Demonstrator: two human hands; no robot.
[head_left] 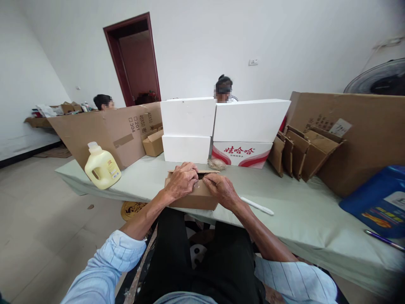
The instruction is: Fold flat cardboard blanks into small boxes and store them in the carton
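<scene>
A small brown cardboard box (194, 202) rests at the table's near edge, in front of my lap. My left hand (182, 180) is closed on the top flap at its left side, fingers curled over the edge. On the right side of the opening, my right hand (222, 190) pinches the near flap. A dark gap shows between the flaps; what lies inside is hidden. A white plastic tool with a long thin shape (257, 206) lies to the right of my right hand. Beyond the box sits a small tangled bundle (217, 164), perhaps string.
White boxes (188, 118) stand stacked behind, beside a red-and-white carton (242, 154). A yellow jug (101, 166) is at left. Folded cardboard pieces (303, 152), a blue container (378, 202) and a pen (384, 240) are at right. Two people sit beyond large cardboard panels (126, 135).
</scene>
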